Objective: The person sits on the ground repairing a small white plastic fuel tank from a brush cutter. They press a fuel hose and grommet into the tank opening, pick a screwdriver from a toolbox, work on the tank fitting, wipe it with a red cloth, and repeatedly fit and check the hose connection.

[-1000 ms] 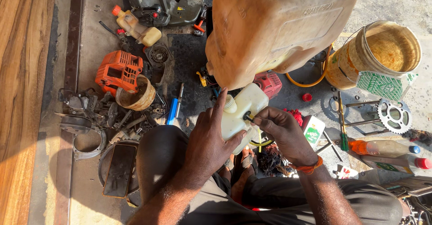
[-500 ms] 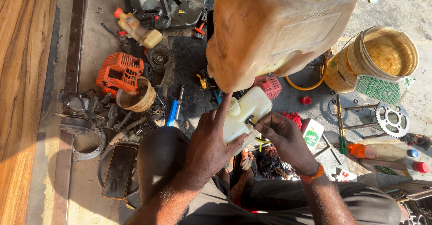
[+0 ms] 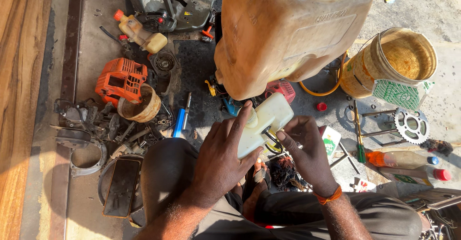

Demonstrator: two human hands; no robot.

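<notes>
My left hand [image 3: 224,151] grips a small white plastic tank [image 3: 265,121] from the left side, index finger stretched up along it. At the tank's lower right, my right hand [image 3: 306,149] pinches something small where thin black and yellow hoses [image 3: 270,145] come out. An orange thread band sits on my right wrist. Directly above the tank stands a big grimy yellowish jerry can [image 3: 288,31], very close to the camera. My knees fill the bottom of the view.
An orange engine cover [image 3: 120,79], a cut bottle cup [image 3: 140,105], a blue-handled tool [image 3: 178,122] and metal engine parts lie on the left. To the right are a dirty bucket [image 3: 396,60], a chain sprocket [image 3: 410,125], a red cap [image 3: 321,106] and plastic bottles [image 3: 403,161]. A wooden surface runs along the far left.
My left hand has turned the white tank slightly and the index finger has slid up along it. The right hand's fingers have shifted at the hose end.
</notes>
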